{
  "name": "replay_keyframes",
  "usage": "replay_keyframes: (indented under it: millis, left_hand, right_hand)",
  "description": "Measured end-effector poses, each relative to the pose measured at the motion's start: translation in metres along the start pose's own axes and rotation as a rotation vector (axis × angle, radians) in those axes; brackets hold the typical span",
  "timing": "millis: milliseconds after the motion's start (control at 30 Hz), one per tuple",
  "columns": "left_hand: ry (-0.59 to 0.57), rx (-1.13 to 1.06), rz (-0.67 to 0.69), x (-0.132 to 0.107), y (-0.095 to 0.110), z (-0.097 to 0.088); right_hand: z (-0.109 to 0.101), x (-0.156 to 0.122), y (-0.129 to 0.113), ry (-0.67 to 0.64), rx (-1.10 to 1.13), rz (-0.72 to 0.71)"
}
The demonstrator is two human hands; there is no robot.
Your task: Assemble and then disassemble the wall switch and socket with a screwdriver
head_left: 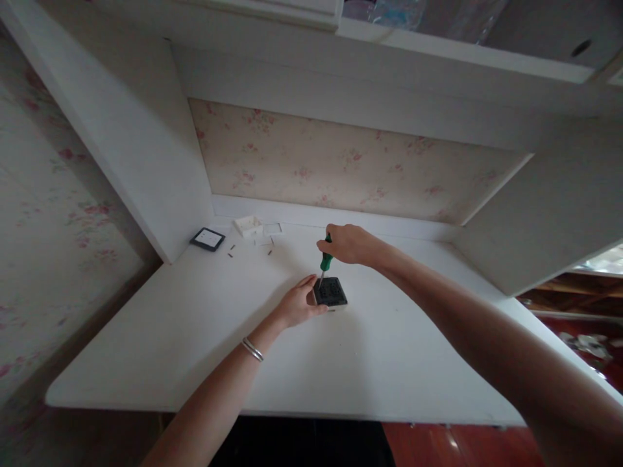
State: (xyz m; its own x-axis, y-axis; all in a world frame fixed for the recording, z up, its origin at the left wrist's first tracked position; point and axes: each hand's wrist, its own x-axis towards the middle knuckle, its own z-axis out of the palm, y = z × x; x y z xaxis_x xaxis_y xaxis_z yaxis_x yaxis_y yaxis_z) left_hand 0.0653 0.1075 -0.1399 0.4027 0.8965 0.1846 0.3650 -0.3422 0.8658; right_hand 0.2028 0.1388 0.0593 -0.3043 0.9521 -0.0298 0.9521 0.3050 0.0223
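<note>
My right hand is wrapped round the green handle of a screwdriver, held nearly upright with a slight tilt. Its metal shaft points down, and the tip meets the left part of a square black-topped unit with a pale base, which looks like the back of a wall switch or socket. From the left, my left hand grips this unit on the white desk, fingers at its far side and thumb along the near side. What lies right under the tip is too small to make out.
At the back left stand a white open box and a thin white frame, with several small loose pieces in front. A dark-edged panel with a white face lies by the left cabinet wall. A shelf overhangs the white desk.
</note>
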Motion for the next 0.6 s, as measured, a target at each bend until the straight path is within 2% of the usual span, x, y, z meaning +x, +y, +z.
replay_keyframes:
  millis: [233, 333, 400, 467, 533, 600]
  left_hand:
    - [0.012, 0.075, 0.072, 0.0, -0.002, -0.001]
    - [0.008, 0.091, 0.074, 0.0, -0.002, -0.001]
    - [0.0, 0.085, 0.077, 0.0, -0.002, -0.001]
    - [-0.002, 0.088, 0.079, 0.0, -0.003, -0.001]
    - [0.004, 0.103, 0.073, 0.0, -0.004, 0.0]
    - [0.012, 0.111, 0.061, 0.001, -0.007, 0.001]
  right_hand:
    - [-0.016, -0.01, 0.008, -0.187, 0.214, -0.137]
    - [-0.024, -0.015, 0.01, -0.258, 0.255, -0.222]
    - [-0.025, -0.016, 0.008, -0.302, 0.264, -0.221]
    - [-0.023, -0.015, 0.005, -0.268, 0.183, -0.13]
    - [-0.018, -0.012, 0.001, -0.12, 0.033, -0.013]
    - [-0.012, -0.006, 0.0, 0.018, -0.08, 0.038]
